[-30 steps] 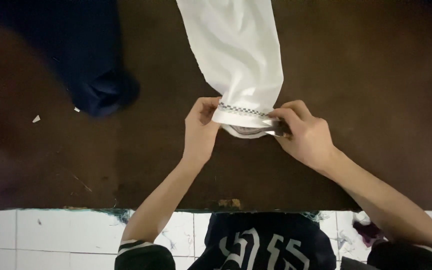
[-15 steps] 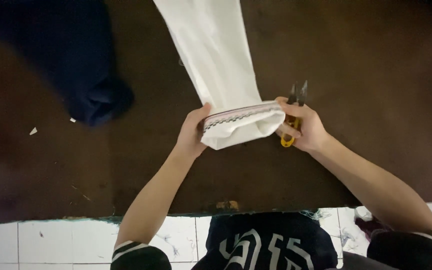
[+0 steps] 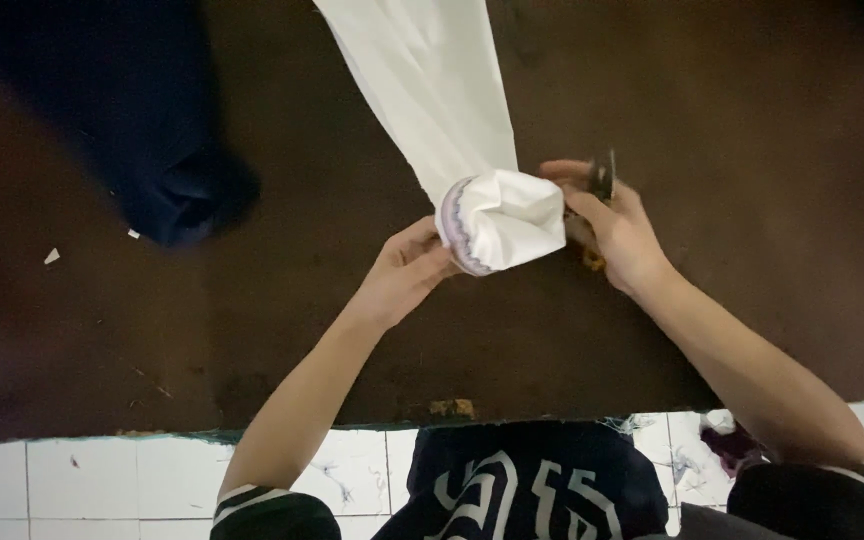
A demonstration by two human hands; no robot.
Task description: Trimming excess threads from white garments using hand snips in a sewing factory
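White cloth sleeve-like tube (image 3: 432, 100), with a rolled end stitched in a dark zigzag border, lies along the dark brown wooden bench (image 3: 752, 150) and ends bunched between the two hands near the bench's middle. The fingers (image 3: 422, 245) of the left hand (image 3: 402, 275) curl against the rolled, stitched edge of the cloth end, pinching it from the left side. The right hand (image 3: 617, 230) sits just beside the bunched end on its right, touching it, its fingers closed around small scissors (image 3: 600, 190) with dark blades pointing up and a bit of yellow handle showing under the palm. From the hands the white cloth runs away up and to the left, off the top of the view. Well apart to the left lies a dark navy blue garment (image 3: 152, 150), heaped on the bench. A few small white scraps (image 3: 52, 256) lie near it. Below the bench edge shows a white tiled floor (image 3: 102, 480), and the person's dark shirt with white lettering (image 3: 522, 490).
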